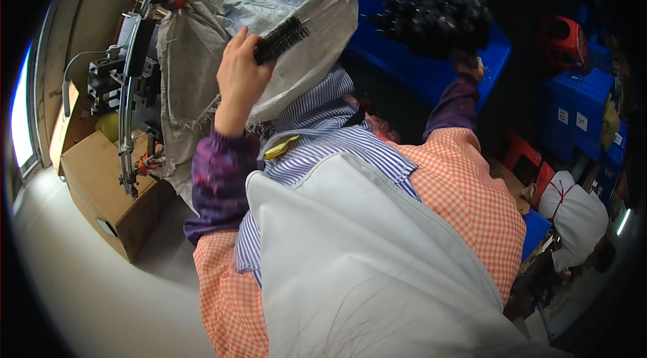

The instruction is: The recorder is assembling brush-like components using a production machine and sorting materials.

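My left hand [244,81] is raised over a grey-white woven sack [202,81]. Its fingers are closed round a black bristle brush [283,40], which points up to the right over the sack's cloth. Farther right, my right hand [470,68] grips the lower end of a thick bunch of black bristle brushes [438,15]. The bunch is smeared, so single pieces in it are hard to tell apart. It hangs above a large blue bin [411,75], whose inside is partly covered by it.
A metal frame [128,88] stands along the sack's left side, with orange clips near it. Below it is a cardboard box [111,183]. Blue crates [573,112], a red stool [563,41] and a white tied bundle [573,216] are at the right.
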`<state>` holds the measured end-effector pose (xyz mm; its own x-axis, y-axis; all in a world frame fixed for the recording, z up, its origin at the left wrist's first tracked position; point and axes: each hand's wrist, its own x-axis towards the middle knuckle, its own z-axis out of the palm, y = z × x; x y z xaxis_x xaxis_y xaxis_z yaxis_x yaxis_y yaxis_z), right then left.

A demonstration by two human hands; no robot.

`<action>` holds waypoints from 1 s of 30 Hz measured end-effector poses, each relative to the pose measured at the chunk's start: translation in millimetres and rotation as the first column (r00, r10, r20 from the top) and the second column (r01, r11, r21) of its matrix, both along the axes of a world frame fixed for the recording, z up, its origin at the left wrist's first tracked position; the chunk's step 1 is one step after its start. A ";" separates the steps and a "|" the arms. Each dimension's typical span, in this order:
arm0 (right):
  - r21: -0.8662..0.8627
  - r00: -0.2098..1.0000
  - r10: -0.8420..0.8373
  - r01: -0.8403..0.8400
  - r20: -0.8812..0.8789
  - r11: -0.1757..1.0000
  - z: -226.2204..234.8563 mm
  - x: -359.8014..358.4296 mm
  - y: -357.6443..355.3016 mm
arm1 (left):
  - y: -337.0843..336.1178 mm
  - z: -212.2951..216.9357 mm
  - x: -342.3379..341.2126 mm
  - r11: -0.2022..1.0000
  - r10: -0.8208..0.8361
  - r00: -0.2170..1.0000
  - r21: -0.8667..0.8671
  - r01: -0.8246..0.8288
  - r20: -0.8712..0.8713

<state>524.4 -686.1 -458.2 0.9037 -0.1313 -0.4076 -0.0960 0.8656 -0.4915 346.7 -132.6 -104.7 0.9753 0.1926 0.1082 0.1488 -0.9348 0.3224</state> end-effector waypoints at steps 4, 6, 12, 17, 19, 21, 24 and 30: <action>0.087 0.996 0.080 -0.077 -0.031 0.993 -17.9 -26.0 40.2 | 21.4 -55.2 4.0 0.970 0.171 0.959 -0.130 -0.204 -0.227; 0.056 0.994 0.072 -0.068 -0.082 0.996 -18.8 -25.1 41.9 | 30.2 -49.4 -0.6 0.930 0.324 0.934 -0.131 -0.344 -0.149; -0.050 0.950 0.107 -0.127 -0.294 0.991 -57.8 6.9 74.5 | 40.5 -39.1 -27.2 0.899 0.422 0.888 -0.044 -0.436 -0.182; -0.106 0.883 0.155 -0.224 -0.443 0.969 -98.3 34.1 163.3 | 39.6 -48.1 -33.0 0.818 0.487 0.853 -0.247 -0.520 -0.185; -0.112 0.848 0.196 -0.286 -0.493 0.952 -106.7 44.0 192.0 | 37.6 -44.1 -31.6 0.816 0.500 0.845 -0.224 -0.532 -0.187; -0.121 0.811 0.229 -0.343 -0.538 0.931 -110.3 52.4 213.5 | 34.5 -42.5 -31.8 0.816 0.509 0.840 -0.206 -0.540 -0.186; -0.145 0.759 0.254 -0.414 -0.599 0.899 -113.1 71.4 211.8 | 34.7 -41.9 -35.4 0.821 0.496 0.851 -0.226 -0.524 -0.171; -0.203 0.661 0.254 -0.533 -0.706 0.821 -65.9 18.7 245.8 | 34.4 -35.7 -40.1 0.949 0.304 0.947 -0.121 -0.291 0.104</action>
<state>543.1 -440.3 -524.1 0.4518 -0.0863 -0.8879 -0.7844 0.4358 -0.4414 306.5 -98.1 -140.4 0.8529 0.4885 0.1845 0.3698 -0.8146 0.4469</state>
